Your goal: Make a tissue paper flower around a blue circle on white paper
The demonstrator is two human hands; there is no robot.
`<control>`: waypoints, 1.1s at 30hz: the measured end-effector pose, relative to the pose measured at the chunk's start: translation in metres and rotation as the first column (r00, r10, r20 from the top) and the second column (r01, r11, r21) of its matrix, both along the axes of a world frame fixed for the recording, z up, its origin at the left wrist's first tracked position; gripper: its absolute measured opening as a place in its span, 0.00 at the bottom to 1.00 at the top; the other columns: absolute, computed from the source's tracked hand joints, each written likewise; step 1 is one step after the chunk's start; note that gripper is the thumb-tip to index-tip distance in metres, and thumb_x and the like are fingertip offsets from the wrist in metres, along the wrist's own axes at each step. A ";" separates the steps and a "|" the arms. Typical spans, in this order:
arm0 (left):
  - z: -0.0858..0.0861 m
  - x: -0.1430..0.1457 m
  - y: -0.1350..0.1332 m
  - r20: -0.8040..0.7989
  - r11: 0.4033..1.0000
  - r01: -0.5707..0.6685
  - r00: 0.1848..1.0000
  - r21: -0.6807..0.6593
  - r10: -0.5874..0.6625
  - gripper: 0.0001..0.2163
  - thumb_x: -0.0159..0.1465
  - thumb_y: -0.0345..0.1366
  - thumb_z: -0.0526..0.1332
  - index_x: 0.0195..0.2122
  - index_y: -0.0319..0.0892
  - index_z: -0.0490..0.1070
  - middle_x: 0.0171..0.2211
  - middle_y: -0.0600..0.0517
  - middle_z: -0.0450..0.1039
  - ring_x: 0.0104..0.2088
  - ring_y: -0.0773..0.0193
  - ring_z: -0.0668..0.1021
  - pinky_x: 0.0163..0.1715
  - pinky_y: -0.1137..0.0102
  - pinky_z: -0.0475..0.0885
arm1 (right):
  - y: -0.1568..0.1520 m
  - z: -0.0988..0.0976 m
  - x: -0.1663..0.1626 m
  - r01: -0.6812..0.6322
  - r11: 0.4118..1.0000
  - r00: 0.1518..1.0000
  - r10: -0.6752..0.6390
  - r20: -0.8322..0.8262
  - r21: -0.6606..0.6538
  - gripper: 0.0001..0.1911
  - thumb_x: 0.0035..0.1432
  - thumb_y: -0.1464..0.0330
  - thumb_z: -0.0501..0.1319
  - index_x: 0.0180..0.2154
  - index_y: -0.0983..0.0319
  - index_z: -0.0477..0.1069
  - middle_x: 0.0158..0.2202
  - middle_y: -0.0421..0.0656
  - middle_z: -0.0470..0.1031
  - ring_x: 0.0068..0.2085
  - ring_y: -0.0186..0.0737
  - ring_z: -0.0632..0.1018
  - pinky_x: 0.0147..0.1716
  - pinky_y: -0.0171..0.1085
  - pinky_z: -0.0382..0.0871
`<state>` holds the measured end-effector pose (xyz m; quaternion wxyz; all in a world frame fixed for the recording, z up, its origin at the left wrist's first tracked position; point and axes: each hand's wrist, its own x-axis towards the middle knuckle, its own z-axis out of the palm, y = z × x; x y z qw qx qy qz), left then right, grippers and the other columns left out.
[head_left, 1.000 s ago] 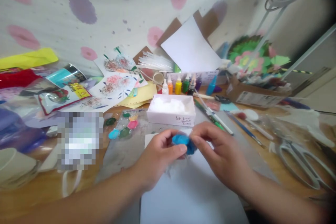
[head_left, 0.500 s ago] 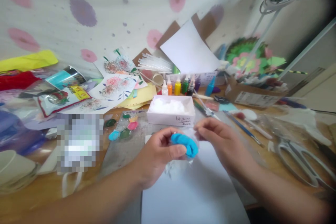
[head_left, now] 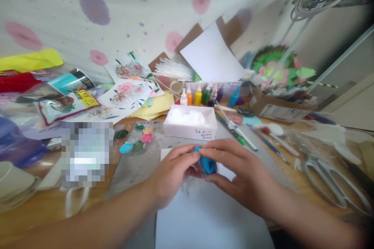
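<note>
A small lump of blue clay (head_left: 208, 163) sits in a clear plastic wrap between both my hands, just above a white sheet of paper (head_left: 210, 218). My left hand (head_left: 172, 177) pinches the lump from the left with thumb and fingers closed. My right hand (head_left: 236, 177) wraps over it from the right, fingers laid across the top and thumb beneath. Most of the clay is hidden by my fingers.
A white box of white stuff (head_left: 190, 122) stands just beyond my hands, with small paint bottles (head_left: 201, 95) behind it. Coloured clay pieces (head_left: 137, 140) lie to the left, pens and brushes (head_left: 242, 132) and scissors (head_left: 330, 181) to the right. Flower prints, packets and a cardboard box crowd the back.
My right hand, which had drawn back from the clay, has come in again and closed over the blue lump. My left hand has kept its hold and lowered slightly.
</note>
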<state>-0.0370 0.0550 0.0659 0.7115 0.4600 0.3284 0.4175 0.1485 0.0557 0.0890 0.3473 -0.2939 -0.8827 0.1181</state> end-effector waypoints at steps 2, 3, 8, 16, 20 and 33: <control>0.000 0.000 0.000 -0.035 1.000 -0.005 0.999 0.002 0.005 0.12 0.63 0.37 0.55 0.45 0.44 0.72 0.35 0.51 0.74 0.37 0.64 0.74 0.37 0.68 0.70 | 0.001 -0.001 0.001 -0.018 1.000 1.000 0.018 -0.020 -0.020 0.21 0.54 0.73 0.63 0.50 0.56 0.66 0.48 0.44 0.70 0.48 0.39 0.72 0.47 0.39 0.69; 0.000 0.000 0.000 -0.054 1.000 -0.006 0.999 0.000 0.006 0.12 0.63 0.36 0.55 0.46 0.44 0.72 0.36 0.50 0.74 0.37 0.63 0.74 0.37 0.68 0.69 | 0.002 0.000 0.001 -0.027 0.999 0.999 0.026 -0.032 -0.031 0.20 0.54 0.73 0.63 0.49 0.56 0.66 0.48 0.44 0.70 0.48 0.39 0.72 0.47 0.38 0.69; 0.004 0.000 0.001 -0.101 1.000 -0.026 0.995 0.011 0.027 0.12 0.62 0.36 0.56 0.47 0.43 0.71 0.38 0.50 0.74 0.37 0.65 0.74 0.36 0.70 0.69 | 0.003 0.000 0.001 -0.010 0.996 0.998 0.004 -0.062 -0.091 0.15 0.57 0.73 0.60 0.47 0.58 0.68 0.44 0.44 0.73 0.45 0.37 0.74 0.44 0.36 0.71; 0.006 0.001 0.000 -0.155 0.996 0.036 0.988 0.076 -0.024 0.12 0.62 0.39 0.59 0.46 0.43 0.70 0.41 0.50 0.73 0.41 0.62 0.74 0.40 0.68 0.69 | 0.003 0.000 0.003 0.003 0.999 1.000 -0.005 -0.023 -0.054 0.21 0.57 0.76 0.58 0.52 0.55 0.65 0.45 0.42 0.71 0.45 0.35 0.74 0.43 0.34 0.71; 0.006 0.000 0.000 -0.220 0.982 0.131 0.971 0.137 -0.099 0.22 0.52 0.42 0.67 0.46 0.41 0.68 0.39 0.50 0.71 0.39 0.61 0.72 0.37 0.68 0.68 | 0.002 0.002 0.004 -0.001 0.999 0.994 0.006 0.111 -0.041 0.24 0.57 0.73 0.59 0.55 0.55 0.63 0.50 0.45 0.67 0.46 0.38 0.73 0.43 0.36 0.72; 0.013 0.005 -0.006 -0.526 0.960 0.059 0.845 0.274 0.098 0.15 0.54 0.37 0.64 0.43 0.44 0.68 0.34 0.54 0.72 0.34 0.63 0.72 0.34 0.69 0.68 | -0.001 0.002 -0.005 0.124 0.992 0.975 -0.124 -0.185 -0.012 0.09 0.53 0.78 0.61 0.35 0.59 0.69 0.30 0.39 0.70 0.31 0.32 0.74 0.29 0.31 0.70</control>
